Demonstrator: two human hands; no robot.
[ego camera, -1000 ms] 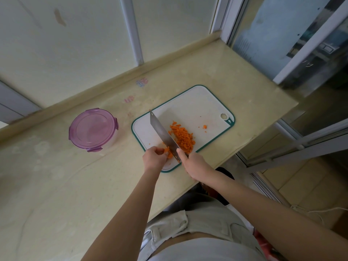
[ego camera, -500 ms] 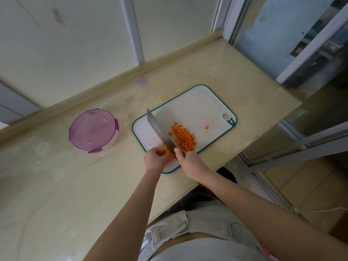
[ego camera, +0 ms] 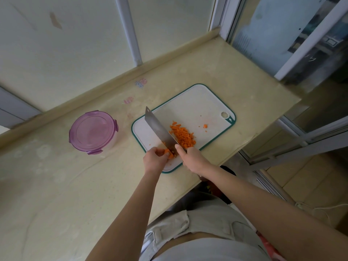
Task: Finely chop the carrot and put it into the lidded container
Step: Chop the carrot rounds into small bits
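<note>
Carrot point(ego camera: 168, 153) not yet chopped is pinched by the curled fingers point(ego camera: 159, 150) of the left hand point(ego camera: 153, 161) at the near end of a white cutting board point(ego camera: 199, 102). The board is laid by the tabletop's point(ego camera: 75, 185) near edge, toward its right corner. A knife point(ego camera: 160, 129) is gripped by the right hand point(ego camera: 193, 157), the handle hidden within its closed fingers. The heel of the wide blade is placed at the held piece and the tip is pointed toward the far edge. A heap of chopped carrot point(ego camera: 182, 137) is gathered on the board right of the blade, with one stray bit point(ego camera: 205, 126) apart from it. The lidded container point(ego camera: 93, 131), closed with its purple lid, is placed on the tabletop left of the board.
</note>
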